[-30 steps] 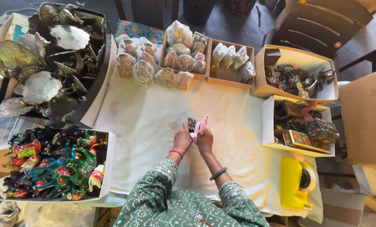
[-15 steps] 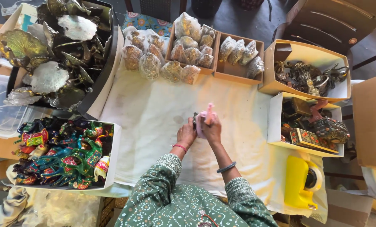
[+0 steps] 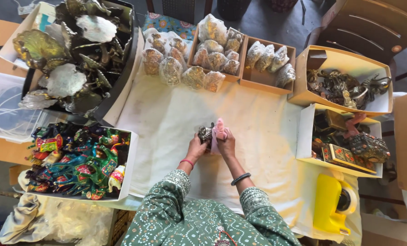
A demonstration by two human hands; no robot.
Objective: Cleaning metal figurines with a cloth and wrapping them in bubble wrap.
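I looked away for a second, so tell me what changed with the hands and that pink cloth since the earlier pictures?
Little changed. Both hands stayed together at the middle of the white sheet: the left hand keeps the small metal figure, the right hand keeps the pink cloth pressed against it. Nothing was picked up or let go. The boxes around the sheet lie as before; only the camera view shifted slightly.

A pink cloth [image 3: 219,132] is showing against a cream table cover [image 3: 167,123], beside green dotted sleeves [image 3: 176,200] and a yellow jug [image 3: 328,207].
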